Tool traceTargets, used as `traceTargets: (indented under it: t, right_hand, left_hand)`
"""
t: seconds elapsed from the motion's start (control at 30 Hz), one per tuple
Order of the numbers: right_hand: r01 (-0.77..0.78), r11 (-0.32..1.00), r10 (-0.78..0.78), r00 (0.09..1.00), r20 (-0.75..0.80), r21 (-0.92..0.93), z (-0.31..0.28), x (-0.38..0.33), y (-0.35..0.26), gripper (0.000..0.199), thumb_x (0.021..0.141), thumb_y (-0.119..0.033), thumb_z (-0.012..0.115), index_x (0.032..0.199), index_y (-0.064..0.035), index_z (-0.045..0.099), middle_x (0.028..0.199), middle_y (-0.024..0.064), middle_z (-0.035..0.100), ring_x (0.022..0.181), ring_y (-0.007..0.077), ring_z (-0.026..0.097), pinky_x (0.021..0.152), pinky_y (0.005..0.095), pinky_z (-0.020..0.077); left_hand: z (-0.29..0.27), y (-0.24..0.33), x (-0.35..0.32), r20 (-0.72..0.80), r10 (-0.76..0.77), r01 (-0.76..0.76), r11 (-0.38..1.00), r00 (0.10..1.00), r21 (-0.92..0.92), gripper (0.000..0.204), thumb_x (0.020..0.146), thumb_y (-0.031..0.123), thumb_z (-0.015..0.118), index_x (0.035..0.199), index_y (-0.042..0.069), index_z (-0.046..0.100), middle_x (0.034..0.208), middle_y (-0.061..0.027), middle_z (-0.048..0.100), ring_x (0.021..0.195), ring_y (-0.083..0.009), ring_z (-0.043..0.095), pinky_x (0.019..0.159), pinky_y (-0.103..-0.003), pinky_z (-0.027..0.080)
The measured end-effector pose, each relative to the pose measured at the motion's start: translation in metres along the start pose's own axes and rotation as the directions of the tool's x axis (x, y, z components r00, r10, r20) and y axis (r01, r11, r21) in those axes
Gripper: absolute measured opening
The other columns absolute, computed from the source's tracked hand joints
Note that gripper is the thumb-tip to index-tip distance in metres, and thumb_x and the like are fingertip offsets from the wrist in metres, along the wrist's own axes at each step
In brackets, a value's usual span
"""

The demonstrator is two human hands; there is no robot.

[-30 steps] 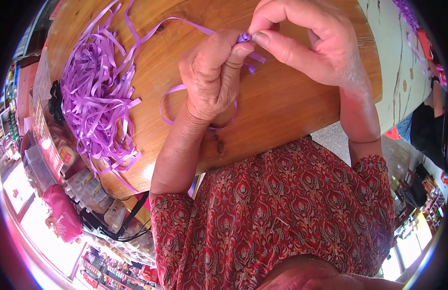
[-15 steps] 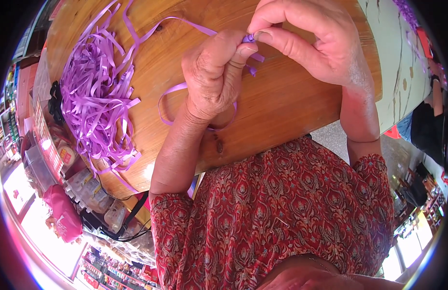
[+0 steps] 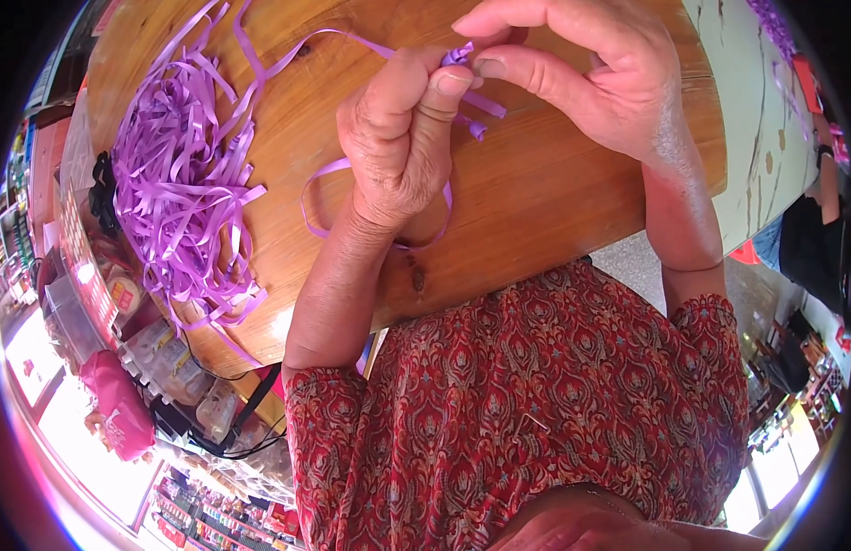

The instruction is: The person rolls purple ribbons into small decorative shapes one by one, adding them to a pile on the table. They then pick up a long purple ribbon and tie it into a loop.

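Observation:
My left hand (image 3: 398,129) pinches a purple ribbon (image 3: 458,53) between thumb and forefinger, and a small rolled or folded bit of it sticks up past the fingertips. Close beside that bit, my right hand (image 3: 600,78) has its thumb and forefinger apart, with nothing visible between them. The thumb tip lies right by the ribbon; whether it touches cannot be told. Below the left fingers hang short ribbon ends, one of them curled. From the left hand a strand runs left toward a heap of purple ribbon (image 3: 182,174), and another loops on the table around the left wrist.
The wooden table (image 3: 545,197) carries the heap on its left side. Past its right edge is a pale, streaked surface (image 3: 765,119) with more purple strands at the far end. Left of the table are a pink bag (image 3: 119,404) and clear plastic packages. Another person's arm shows at far right.
My right forefinger and thumb have parted from the ribbon they were pinching. The left hand has shifted slightly left, still holding it, and more of the rolled bit shows.

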State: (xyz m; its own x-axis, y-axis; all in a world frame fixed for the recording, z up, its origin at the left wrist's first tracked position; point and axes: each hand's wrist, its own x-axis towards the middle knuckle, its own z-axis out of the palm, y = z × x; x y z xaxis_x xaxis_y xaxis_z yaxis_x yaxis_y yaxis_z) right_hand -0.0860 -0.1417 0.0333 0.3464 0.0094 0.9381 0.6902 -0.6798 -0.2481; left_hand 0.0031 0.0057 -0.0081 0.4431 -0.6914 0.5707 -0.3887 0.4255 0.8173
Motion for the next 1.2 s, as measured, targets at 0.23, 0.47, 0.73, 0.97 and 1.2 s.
traceTargets:
  t: [0.23, 0.47, 0.73, 0.97, 1.2]
  right_hand:
    - [-0.612, 0.757, 0.652, 0.729, 0.207, -0.229, -0.013, 0.029, -0.041, 0.017, 0.074, -0.002, 0.072, 0.088, -0.002, 0.064, 0.082, 0.0093, 0.063, 0.072, 0.0226, 0.061, 0.061, 0.0284, 0.048]
    - [-0.637, 0.749, 0.662, 0.706, 0.252, -0.182, -0.011, 0.032, -0.041, 0.014, 0.075, 0.0, 0.07, 0.087, -0.0033, 0.065, 0.082, 0.0086, 0.062, 0.073, 0.023, 0.061, 0.062, 0.0286, 0.0481]
    - [-0.443, 0.817, 0.553, 0.784, 0.282, -0.37, -0.013, 0.03, -0.042, 0.014, 0.074, -0.002, 0.07, 0.087, -0.0058, 0.065, 0.08, 0.0071, 0.06, 0.071, 0.0216, 0.059, 0.061, 0.0302, 0.0448]
    - [0.227, 0.963, -0.217, 0.973, 0.084, -0.147, 0.005, -0.005, 0.017, 0.011, 0.076, -0.001, 0.067, 0.086, -0.0048, 0.064, 0.08, 0.0062, 0.059, 0.071, 0.0214, 0.058, 0.062, 0.029, 0.0439]
    - [-0.77, 0.638, 0.739, 0.602, 0.301, -0.026, -0.011, 0.027, -0.035, 0.01, 0.08, 0.002, 0.065, 0.089, -0.0013, 0.063, 0.082, 0.0079, 0.062, 0.075, 0.0193, 0.061, 0.067, 0.026, 0.0469]
  left_hand:
    - [0.0, 0.0, -0.001, -0.028, -0.02, 0.02, 0.999, 0.999, -0.026, 0.013, 0.092, 0.007, 0.053, 0.093, -0.004, 0.059, 0.077, -0.0079, 0.063, 0.061, -0.0112, 0.062, 0.049, -0.022, 0.049]
    - [0.002, 0.002, 0.001, -0.052, 0.015, -0.014, 1.0, 0.999, 0.014, 0.012, 0.092, 0.007, 0.053, 0.092, -0.003, 0.06, 0.076, -0.0067, 0.063, 0.061, -0.0105, 0.06, 0.05, -0.022, 0.049]
    - [-0.002, 0.002, 0.002, -0.019, 0.014, -0.011, 0.992, 1.0, 0.128, 0.009, 0.091, 0.005, 0.056, 0.091, -0.002, 0.061, 0.07, -0.006, 0.062, 0.059, -0.0098, 0.06, 0.049, -0.022, 0.048]
    - [0.001, 0.002, 0.003, 0.002, 0.025, -0.025, 0.992, 1.0, 0.125, 0.008, 0.09, 0.005, 0.056, 0.09, -0.002, 0.06, 0.068, -0.0063, 0.062, 0.056, -0.0104, 0.06, 0.047, -0.022, 0.047]
    - [-0.003, -0.004, 0.0, -0.08, 0.121, -0.108, 0.983, 0.989, 0.146, 0.008, 0.09, 0.005, 0.056, 0.09, -0.003, 0.059, 0.072, -0.0069, 0.063, 0.058, -0.0117, 0.062, 0.047, -0.022, 0.048]
